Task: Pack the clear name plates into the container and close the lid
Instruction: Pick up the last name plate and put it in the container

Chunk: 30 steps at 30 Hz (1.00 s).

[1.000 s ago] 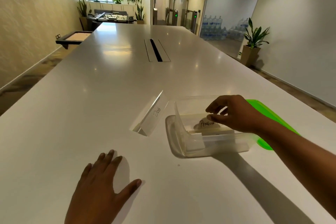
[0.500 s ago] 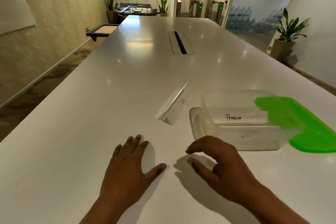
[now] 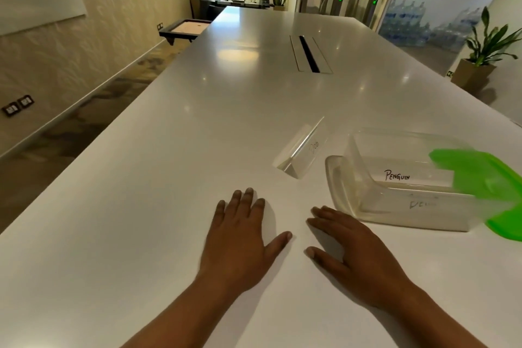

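A clear plastic container (image 3: 364, 206) stands on the white table at the right, without its lid. Inside it lies a clear name plate marked "Penguin" (image 3: 406, 176), with a second plate (image 3: 421, 203) showing faint writing in front of it. The green lid (image 3: 485, 181) rests against the container's right side. Another clear name plate (image 3: 303, 150) lies on the table just left of the container. My left hand (image 3: 240, 237) lies flat on the table, fingers spread, holding nothing. My right hand (image 3: 350, 251) lies flat beside it, near the container's front left corner, empty too.
The long white table (image 3: 169, 178) runs far ahead, with a cable slot (image 3: 309, 54) in its middle. Its left edge drops to a carpeted floor beside a wall. A potted plant (image 3: 480, 62) stands beyond the right edge.
My right hand has let go of the "Penguin" plate inside the container, drawn back and settled flat on the table. My left hand has stayed flat on the table.
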Tool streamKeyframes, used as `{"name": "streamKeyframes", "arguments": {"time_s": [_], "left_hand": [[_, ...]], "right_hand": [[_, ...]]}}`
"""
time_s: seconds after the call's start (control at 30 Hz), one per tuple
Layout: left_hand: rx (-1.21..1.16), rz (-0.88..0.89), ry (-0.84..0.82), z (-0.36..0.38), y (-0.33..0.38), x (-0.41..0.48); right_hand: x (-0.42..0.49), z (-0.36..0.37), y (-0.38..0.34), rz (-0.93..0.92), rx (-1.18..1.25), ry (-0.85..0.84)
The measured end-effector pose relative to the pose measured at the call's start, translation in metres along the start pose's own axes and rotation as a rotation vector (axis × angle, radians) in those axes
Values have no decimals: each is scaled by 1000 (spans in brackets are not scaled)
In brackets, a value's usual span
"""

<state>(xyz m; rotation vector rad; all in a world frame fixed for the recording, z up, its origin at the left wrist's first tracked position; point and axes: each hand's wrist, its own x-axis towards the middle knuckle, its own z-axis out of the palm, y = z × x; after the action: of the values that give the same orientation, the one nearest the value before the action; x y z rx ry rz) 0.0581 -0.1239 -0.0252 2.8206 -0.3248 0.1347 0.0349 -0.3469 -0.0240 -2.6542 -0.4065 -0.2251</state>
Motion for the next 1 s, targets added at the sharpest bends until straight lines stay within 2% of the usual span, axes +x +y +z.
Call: {"name": "streamKeyframes", "arguments": {"time_s": [0.3,0.67,0.9,1.0], "left_hand": [[6,42,-41,-2,-4,-1],[0,6,10,-17,2,15],[-169,2,142,-24,33,59],[-264,-51,161,-15,41,83]], "right_hand": [[4,0,-3,36,28,25],[3,1,-3,41,65,55],[6,3,2,36,96,54],[9,0,2,47,157,56]]}}
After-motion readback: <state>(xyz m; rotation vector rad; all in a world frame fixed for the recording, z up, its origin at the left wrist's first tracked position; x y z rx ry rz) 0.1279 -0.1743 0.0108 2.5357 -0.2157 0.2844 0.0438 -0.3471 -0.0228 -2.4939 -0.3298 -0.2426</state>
